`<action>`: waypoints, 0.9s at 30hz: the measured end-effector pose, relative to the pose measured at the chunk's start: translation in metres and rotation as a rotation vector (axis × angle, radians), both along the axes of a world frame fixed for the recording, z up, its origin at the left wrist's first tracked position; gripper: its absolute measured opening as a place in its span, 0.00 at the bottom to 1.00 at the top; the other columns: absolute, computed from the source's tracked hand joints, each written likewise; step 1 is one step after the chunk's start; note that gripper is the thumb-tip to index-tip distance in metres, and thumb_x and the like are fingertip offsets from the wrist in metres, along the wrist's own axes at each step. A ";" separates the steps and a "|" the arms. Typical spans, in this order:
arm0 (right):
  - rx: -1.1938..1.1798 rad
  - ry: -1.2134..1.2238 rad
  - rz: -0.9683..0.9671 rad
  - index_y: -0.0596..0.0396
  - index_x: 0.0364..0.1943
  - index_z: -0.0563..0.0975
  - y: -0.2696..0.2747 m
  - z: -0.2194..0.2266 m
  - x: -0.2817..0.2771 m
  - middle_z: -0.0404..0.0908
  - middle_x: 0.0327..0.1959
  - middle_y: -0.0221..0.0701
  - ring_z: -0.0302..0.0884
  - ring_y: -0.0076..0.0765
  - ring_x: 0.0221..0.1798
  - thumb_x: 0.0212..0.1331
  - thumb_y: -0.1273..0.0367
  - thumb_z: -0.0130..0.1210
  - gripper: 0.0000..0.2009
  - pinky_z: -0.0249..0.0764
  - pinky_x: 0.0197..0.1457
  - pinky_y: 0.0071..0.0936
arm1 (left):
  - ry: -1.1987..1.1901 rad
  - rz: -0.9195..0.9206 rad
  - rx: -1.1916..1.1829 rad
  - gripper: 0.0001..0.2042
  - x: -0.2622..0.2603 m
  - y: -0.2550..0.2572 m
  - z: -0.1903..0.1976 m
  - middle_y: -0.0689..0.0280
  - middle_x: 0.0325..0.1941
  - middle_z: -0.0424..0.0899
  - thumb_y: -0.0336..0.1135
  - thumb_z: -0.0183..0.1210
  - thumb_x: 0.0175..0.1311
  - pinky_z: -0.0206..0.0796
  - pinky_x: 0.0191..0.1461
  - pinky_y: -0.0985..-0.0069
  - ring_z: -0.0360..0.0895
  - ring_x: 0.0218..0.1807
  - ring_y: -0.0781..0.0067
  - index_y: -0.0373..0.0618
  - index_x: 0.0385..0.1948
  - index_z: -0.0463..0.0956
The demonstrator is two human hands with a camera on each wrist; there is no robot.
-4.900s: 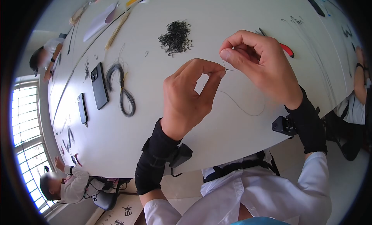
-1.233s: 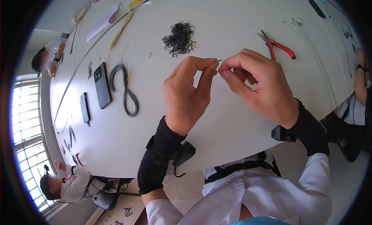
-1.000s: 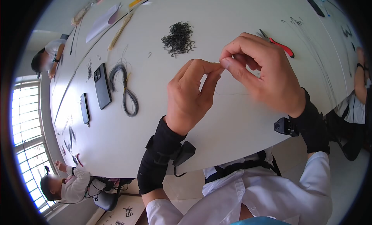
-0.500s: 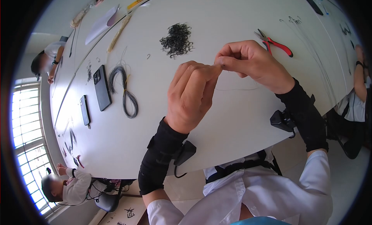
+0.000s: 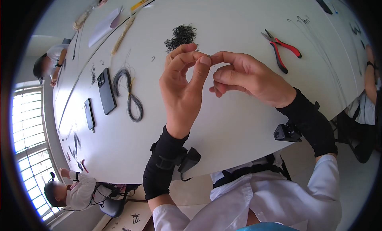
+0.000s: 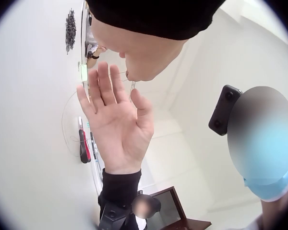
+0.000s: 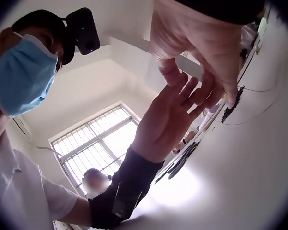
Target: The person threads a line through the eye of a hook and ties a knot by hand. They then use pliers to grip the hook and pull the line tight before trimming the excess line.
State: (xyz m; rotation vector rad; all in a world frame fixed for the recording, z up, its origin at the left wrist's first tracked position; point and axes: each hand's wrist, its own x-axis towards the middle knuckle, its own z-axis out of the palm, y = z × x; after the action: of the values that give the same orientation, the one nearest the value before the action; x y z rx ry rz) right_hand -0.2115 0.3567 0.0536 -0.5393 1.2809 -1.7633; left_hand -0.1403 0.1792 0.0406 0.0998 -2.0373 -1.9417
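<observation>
In the head view my left hand (image 5: 181, 83) pinches a small dark fishing hook (image 5: 209, 56) between thumb and forefinger, the other fingers raised. Its bend is hidden in the fingertips. My right hand (image 5: 254, 77) meets it from the right, forefinger stretched to the pinch and thumb lower. Thin clear fishing line (image 5: 213, 66) runs from the hook to the right thumb. The left wrist view shows the right palm (image 6: 120, 120) with straight fingers, the thumb apart from them. From the right wrist both hands overlap at the fingertips.
Beyond the left hand lies a pile of black hooks (image 5: 183, 34). Red-handled pliers (image 5: 280, 47) lie to the right, with tied hooks (image 5: 302, 20) past them. A coil of line (image 5: 129, 91) and two phones (image 5: 105, 89) are on the left. Other people sit around the table (image 5: 238, 123).
Both hands have shifted left and turned. My right fingers, bunched at the hook before, now spread straighter, and the left fingers have lifted. The pliers show fully again.
</observation>
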 end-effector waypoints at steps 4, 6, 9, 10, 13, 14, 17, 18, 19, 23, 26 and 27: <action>0.175 0.058 -0.039 0.61 0.50 0.81 0.005 0.009 -0.004 0.70 0.24 0.19 0.71 0.17 0.31 0.73 0.64 0.53 0.14 0.72 0.36 0.20 | -0.114 -0.066 0.358 0.08 -0.001 -0.002 0.000 0.67 0.49 0.83 0.34 0.60 0.74 0.61 0.67 0.69 0.76 0.55 0.78 0.41 0.46 0.82; 0.230 0.158 -0.108 0.61 0.49 0.82 0.003 0.012 -0.003 0.74 0.24 0.20 0.71 0.16 0.30 0.73 0.63 0.55 0.14 0.70 0.34 0.19 | -0.127 -0.097 0.451 0.08 -0.001 -0.002 -0.002 0.68 0.48 0.84 0.34 0.59 0.75 0.62 0.67 0.68 0.77 0.54 0.78 0.42 0.47 0.82; 0.229 0.266 -0.221 0.61 0.46 0.83 -0.002 0.014 0.002 0.80 0.25 0.23 0.71 0.14 0.29 0.71 0.61 0.59 0.15 0.67 0.33 0.18 | -0.152 -0.145 0.523 0.07 0.001 -0.003 -0.005 0.69 0.48 0.84 0.34 0.58 0.76 0.64 0.65 0.68 0.77 0.54 0.78 0.43 0.46 0.82; 0.227 0.288 -0.236 0.61 0.45 0.83 -0.003 0.013 0.002 0.82 0.26 0.24 0.71 0.14 0.28 0.70 0.61 0.60 0.15 0.66 0.32 0.18 | -0.159 -0.153 0.539 0.07 0.002 -0.003 -0.005 0.70 0.48 0.84 0.34 0.58 0.76 0.64 0.64 0.68 0.77 0.53 0.78 0.44 0.45 0.82; 0.259 0.358 -0.299 0.60 0.44 0.84 -0.005 0.006 0.003 0.74 0.20 0.17 0.59 0.09 0.23 0.70 0.62 0.61 0.13 0.54 0.27 0.17 | -0.212 -0.143 0.578 0.06 0.003 -0.001 -0.006 0.71 0.46 0.84 0.34 0.57 0.76 0.65 0.61 0.71 0.77 0.51 0.79 0.45 0.43 0.82; 0.275 0.382 -0.322 0.60 0.44 0.84 -0.006 0.005 0.004 0.69 0.17 0.13 0.54 0.07 0.20 0.70 0.63 0.61 0.12 0.49 0.25 0.16 | -0.235 -0.134 0.589 0.06 0.004 -0.001 -0.005 0.71 0.45 0.83 0.34 0.57 0.76 0.66 0.60 0.72 0.77 0.50 0.79 0.45 0.42 0.82; 0.314 0.391 -0.341 0.62 0.39 0.84 -0.004 0.005 0.002 0.80 0.20 0.23 0.69 0.11 0.23 0.65 0.63 0.63 0.13 0.63 0.28 0.15 | -0.247 -0.146 0.588 0.06 0.004 0.000 -0.004 0.71 0.43 0.83 0.33 0.57 0.75 0.67 0.57 0.75 0.77 0.47 0.79 0.44 0.41 0.82; 0.322 0.392 -0.338 0.61 0.39 0.84 -0.003 0.006 0.001 0.80 0.19 0.23 0.69 0.11 0.22 0.65 0.64 0.63 0.12 0.62 0.27 0.15 | -0.250 -0.165 0.589 0.06 0.004 -0.001 -0.004 0.70 0.43 0.83 0.33 0.56 0.75 0.67 0.56 0.75 0.77 0.47 0.78 0.43 0.41 0.82; 0.331 0.393 -0.334 0.61 0.39 0.84 -0.002 0.007 0.001 0.80 0.19 0.22 0.68 0.10 0.21 0.64 0.65 0.62 0.11 0.62 0.27 0.14 | -0.253 -0.183 0.590 0.07 0.004 -0.002 -0.003 0.70 0.43 0.83 0.33 0.56 0.75 0.68 0.56 0.74 0.77 0.46 0.78 0.42 0.42 0.82; 0.312 0.404 -0.373 0.60 0.37 0.84 -0.003 0.006 0.002 0.80 0.18 0.22 0.67 0.10 0.20 0.63 0.66 0.61 0.10 0.61 0.26 0.14 | -0.269 -0.201 0.608 0.08 0.001 -0.003 0.001 0.66 0.42 0.82 0.32 0.56 0.74 0.71 0.54 0.72 0.78 0.44 0.74 0.38 0.42 0.82; 0.306 0.410 -0.375 0.60 0.38 0.84 -0.003 0.004 0.001 0.80 0.18 0.22 0.67 0.10 0.20 0.63 0.66 0.61 0.10 0.60 0.26 0.15 | -0.259 -0.196 0.580 0.09 0.000 -0.004 0.004 0.63 0.41 0.83 0.32 0.57 0.74 0.73 0.53 0.71 0.80 0.43 0.73 0.35 0.44 0.82; 0.316 0.411 -0.362 0.60 0.38 0.84 -0.003 0.005 0.001 0.80 0.18 0.22 0.67 0.10 0.20 0.64 0.66 0.61 0.10 0.60 0.26 0.15 | -0.259 -0.190 0.516 0.10 0.000 -0.004 0.005 0.63 0.41 0.83 0.32 0.57 0.74 0.73 0.53 0.71 0.80 0.42 0.73 0.35 0.44 0.81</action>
State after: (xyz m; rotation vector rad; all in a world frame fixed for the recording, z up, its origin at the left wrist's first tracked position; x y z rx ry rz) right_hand -0.2101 0.3541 0.0581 -0.5271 2.0090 -1.7361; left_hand -0.1406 0.1752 0.0455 0.2989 -1.6819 -2.6585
